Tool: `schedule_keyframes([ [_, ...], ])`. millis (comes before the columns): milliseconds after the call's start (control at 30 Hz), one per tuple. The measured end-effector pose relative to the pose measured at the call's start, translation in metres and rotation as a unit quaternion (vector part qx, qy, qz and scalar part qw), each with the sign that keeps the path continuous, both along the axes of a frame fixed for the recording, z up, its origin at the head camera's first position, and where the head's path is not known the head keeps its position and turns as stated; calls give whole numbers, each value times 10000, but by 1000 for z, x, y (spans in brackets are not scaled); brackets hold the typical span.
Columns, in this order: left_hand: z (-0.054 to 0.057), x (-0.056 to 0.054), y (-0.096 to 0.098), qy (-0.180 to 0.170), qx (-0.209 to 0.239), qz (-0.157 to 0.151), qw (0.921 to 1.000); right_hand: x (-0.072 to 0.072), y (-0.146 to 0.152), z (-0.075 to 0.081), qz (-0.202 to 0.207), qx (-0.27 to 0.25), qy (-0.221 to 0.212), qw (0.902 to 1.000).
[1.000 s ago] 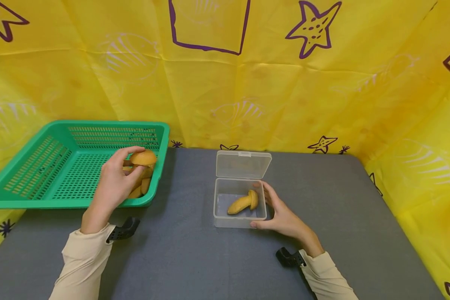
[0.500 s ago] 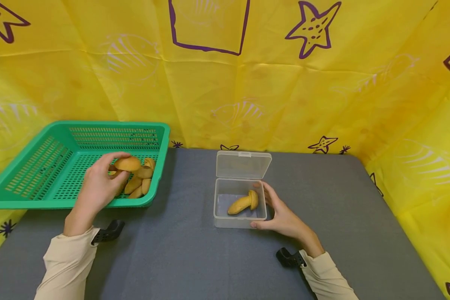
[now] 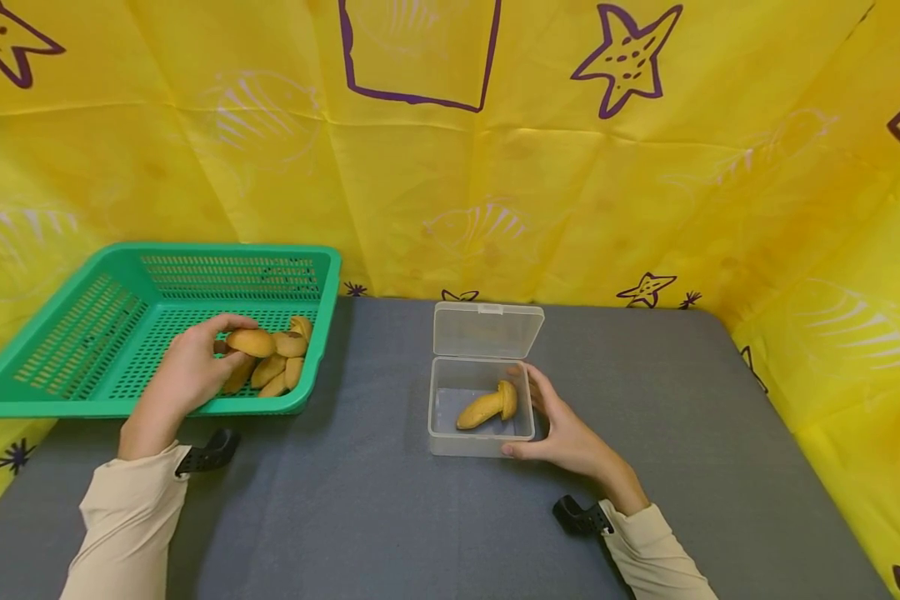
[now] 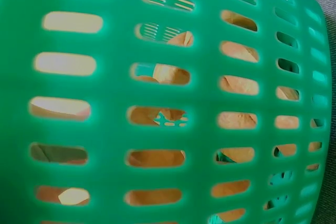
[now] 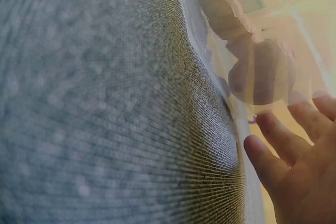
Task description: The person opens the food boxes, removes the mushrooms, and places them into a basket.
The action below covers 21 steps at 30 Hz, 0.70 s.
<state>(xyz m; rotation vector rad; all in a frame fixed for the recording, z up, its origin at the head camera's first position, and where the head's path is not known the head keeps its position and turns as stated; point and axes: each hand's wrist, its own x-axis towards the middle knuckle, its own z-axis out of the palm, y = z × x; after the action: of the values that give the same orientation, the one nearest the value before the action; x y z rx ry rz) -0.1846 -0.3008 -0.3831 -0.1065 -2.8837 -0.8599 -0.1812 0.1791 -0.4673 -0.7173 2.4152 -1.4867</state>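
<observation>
At the green basket (image 3: 318,333), my left hand (image 3: 187,367) pinches the cap of a brown mushroom (image 3: 252,342) between thumb and fingers, low over the other mushrooms (image 3: 270,369) heaped in the basket's right end. The mushroom's stem is hidden behind the hand. My right hand (image 3: 573,433) grips the right side of a clear plastic box (image 3: 442,446), thumb at its front corner and fingers at the back. The box's hinged lid (image 3: 487,331) stands raised. One mushroom (image 3: 487,406) lies inside, also visible through the wall in the right wrist view, with fingers (image 5: 286,140) beside it.
Grey cloth (image 3: 375,508) covers the table. A yellow printed sheet (image 3: 450,167) hangs along the back and right side. The basket's slotted wall (image 4: 115,93) fills the left wrist view.
My left hand has moved left and then down over the pile with the mushroom, uncovering the mushrooms at the basket's right end. The right hand and the box have stayed in place.
</observation>
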Motion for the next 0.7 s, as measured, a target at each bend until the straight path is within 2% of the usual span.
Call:
schedule_keyframes([
  [500,4,1,-3,-785,133,-207,9966,1,-1,2,-16,18,-14,10000],
  [600,4,1,-2,-762,160,-189,9968,1,-1,2,-15,7,-34,10000],
  [700,3,1,0,-530,223,-103,9983,1,-1,2,-18,2,-44,10000],
])
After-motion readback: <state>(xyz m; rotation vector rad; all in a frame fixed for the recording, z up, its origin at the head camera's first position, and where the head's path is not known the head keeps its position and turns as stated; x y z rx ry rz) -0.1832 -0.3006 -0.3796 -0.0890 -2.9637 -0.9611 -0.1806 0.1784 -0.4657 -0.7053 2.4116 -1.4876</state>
